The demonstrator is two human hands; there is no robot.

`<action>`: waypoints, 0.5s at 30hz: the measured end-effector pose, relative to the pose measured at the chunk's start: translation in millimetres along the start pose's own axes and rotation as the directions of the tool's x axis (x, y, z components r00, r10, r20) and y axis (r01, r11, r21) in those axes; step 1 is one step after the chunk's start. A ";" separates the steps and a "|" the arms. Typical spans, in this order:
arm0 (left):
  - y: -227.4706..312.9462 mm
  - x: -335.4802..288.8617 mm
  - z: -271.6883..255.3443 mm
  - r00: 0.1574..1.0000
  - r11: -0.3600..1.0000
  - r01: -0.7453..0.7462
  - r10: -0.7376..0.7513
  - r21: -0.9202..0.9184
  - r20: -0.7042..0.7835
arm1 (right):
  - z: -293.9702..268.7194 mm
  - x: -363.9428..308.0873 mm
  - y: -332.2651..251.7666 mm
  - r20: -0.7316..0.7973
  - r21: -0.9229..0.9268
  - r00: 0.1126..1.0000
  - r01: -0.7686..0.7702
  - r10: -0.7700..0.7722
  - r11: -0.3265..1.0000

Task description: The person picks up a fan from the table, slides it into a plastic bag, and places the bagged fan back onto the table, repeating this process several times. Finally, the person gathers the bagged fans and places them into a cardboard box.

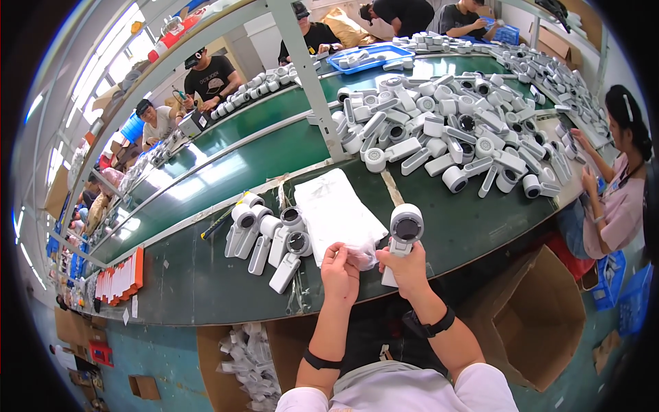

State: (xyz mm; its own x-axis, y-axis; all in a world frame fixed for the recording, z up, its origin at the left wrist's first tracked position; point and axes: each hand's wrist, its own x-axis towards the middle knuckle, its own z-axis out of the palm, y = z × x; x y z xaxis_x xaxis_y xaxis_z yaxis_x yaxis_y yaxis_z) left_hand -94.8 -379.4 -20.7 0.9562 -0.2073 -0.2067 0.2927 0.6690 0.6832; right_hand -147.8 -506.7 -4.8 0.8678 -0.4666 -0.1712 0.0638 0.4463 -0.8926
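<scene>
At the green bench (199,292), my right hand (408,266) grips a white handheld fan (406,225), just right of the bag stack (334,202), and my left hand (339,273) pinches a clear bag (362,258). Looks like bagging, tbh; next move probably calls for working its mouth open.

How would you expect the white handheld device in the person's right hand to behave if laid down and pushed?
The white device seems stiff: its casing shows no bend in the right hand. It might rock on its rounded head, though the long handle would probably stop it rolling. Its smooth-looking shell could slide easily.
</scene>
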 end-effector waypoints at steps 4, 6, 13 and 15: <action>4.3 0.1 4.7 0.999 0.998 -0.003 0.000 -0.060 -0.051 | -2.9 1.7 3.3 -0.045 0.010 0.998 0.038 -0.037 0.999; 5.7 -0.9 6.6 0.999 0.999 0.005 -0.007 -0.049 -0.046 | -1.7 0.8 0.0 -0.052 0.005 0.997 0.061 -0.061 0.998; -2.4 -0.8 4.6 0.998 0.981 -0.065 0.064 0.180 0.016 | -12.7 2.7 2.9 -0.196 -0.071 0.963 0.173 -0.183 0.982; -3.7 2.7 5.3 0.998 0.984 -0.060 0.060 0.167 0.004 | -28.0 -1.9 -0.9 -0.132 -0.206 0.964 0.199 -0.229 0.958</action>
State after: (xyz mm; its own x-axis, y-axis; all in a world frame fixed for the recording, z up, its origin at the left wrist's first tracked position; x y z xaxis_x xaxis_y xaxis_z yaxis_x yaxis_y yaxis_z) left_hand -93.4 -386.2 -20.0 0.9720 -0.1697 -0.1626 0.2305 0.5516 0.8016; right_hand -163.3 -527.5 -15.4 0.7571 -0.6531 -0.0157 0.1324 0.1769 -0.9753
